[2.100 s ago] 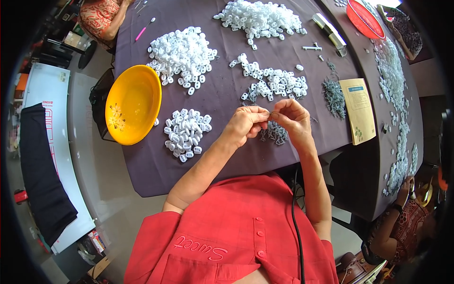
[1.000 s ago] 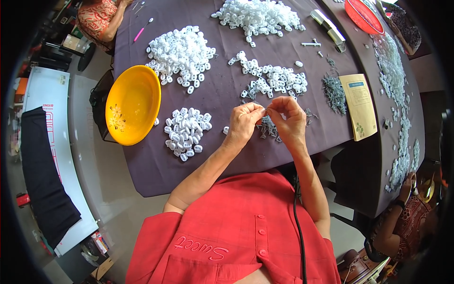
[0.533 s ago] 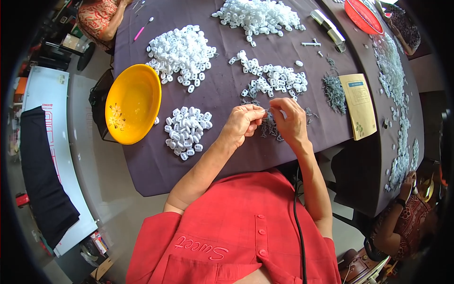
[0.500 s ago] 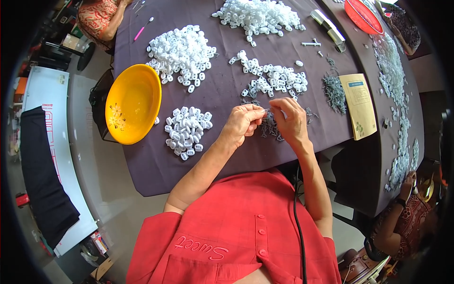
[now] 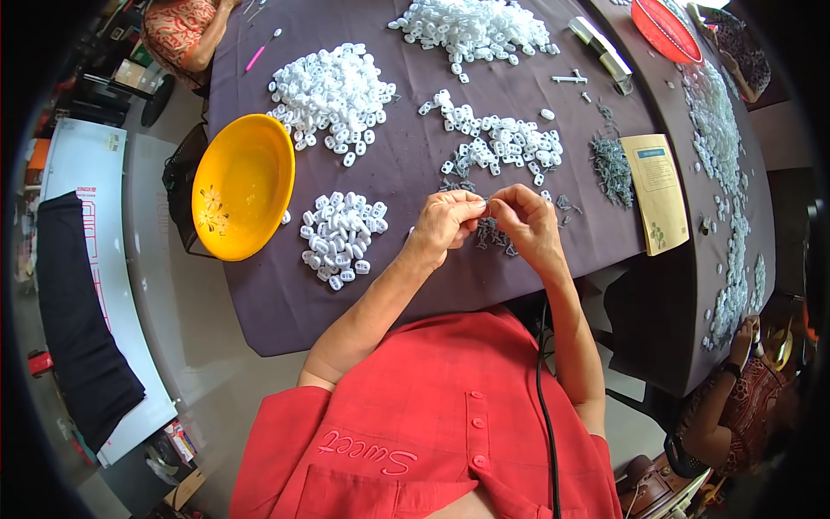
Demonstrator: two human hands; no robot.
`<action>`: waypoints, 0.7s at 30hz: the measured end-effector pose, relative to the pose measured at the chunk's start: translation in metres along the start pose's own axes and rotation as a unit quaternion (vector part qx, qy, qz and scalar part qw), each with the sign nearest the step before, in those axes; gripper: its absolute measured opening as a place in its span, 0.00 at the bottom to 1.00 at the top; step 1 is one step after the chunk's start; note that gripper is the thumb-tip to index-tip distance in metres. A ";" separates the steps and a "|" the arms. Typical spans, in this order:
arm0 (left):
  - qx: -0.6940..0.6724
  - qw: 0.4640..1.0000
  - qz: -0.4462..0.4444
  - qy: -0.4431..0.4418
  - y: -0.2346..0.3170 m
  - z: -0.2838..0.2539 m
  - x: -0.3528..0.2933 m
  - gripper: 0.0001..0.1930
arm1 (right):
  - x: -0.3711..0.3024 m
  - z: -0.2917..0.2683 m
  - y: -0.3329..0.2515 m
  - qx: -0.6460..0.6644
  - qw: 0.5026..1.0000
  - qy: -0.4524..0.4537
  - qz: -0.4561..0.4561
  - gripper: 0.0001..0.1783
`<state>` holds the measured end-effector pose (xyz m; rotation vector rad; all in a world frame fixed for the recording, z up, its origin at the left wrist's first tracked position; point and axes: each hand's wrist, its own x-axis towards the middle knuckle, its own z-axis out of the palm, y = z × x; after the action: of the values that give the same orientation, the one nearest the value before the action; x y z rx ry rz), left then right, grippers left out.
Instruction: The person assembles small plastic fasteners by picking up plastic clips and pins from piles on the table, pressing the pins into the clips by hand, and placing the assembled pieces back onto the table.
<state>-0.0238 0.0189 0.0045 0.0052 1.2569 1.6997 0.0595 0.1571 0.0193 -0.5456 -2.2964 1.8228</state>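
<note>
Over the near part of the cloth-covered table, my left hand (image 5: pixel 447 222) and my right hand (image 5: pixel 527 227) meet fingertip to fingertip. Both are closed in a pinch; whatever lies between them is too small and hidden to name. Beneath and behind my hands are small grey pins (image 5: pixel 494 235), partly covered by my fingers. Just beyond spreads a loose group of small white oval plastic pieces (image 5: pixel 510 143) with holes. Left of my left hand sits a small heap of white oval pieces (image 5: pixel 341 238) with dark marks on their faces.
A yellow bowl (image 5: pixel 242 186) stands at the table's left edge. Larger white heaps (image 5: pixel 333 99) lie farther back. To the right are a grey pin pile (image 5: pixel 612 169) and a tan booklet (image 5: pixel 654 195). A black cord (image 5: pixel 545 389) hangs down my front. Other people (image 5: pixel 177 39) sit around the tables.
My right hand has come slightly lower and closer to the left, its fingers now bent into a pinch against the left fingertips. My left hand has barely moved.
</note>
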 end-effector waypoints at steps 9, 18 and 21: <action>-0.234 0.955 -0.147 -0.111 -0.005 -0.011 0.004 0.06 | 0.001 0.003 0.005 -0.096 0.975 0.033 -0.198 0.05; -0.051 0.998 -0.027 -0.021 0.000 -0.008 -0.002 0.05 | 0.002 -0.005 0.002 -0.173 0.963 0.049 -0.202 0.10; -0.050 0.998 -0.019 -0.021 -0.001 -0.006 -0.003 0.05 | 0.000 -0.002 -0.003 -0.058 0.986 0.024 -0.152 0.09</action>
<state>-0.0250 0.0128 0.0028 -0.0435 1.1329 1.7188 0.0602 0.1586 0.0228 -0.2337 -2.3138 1.5274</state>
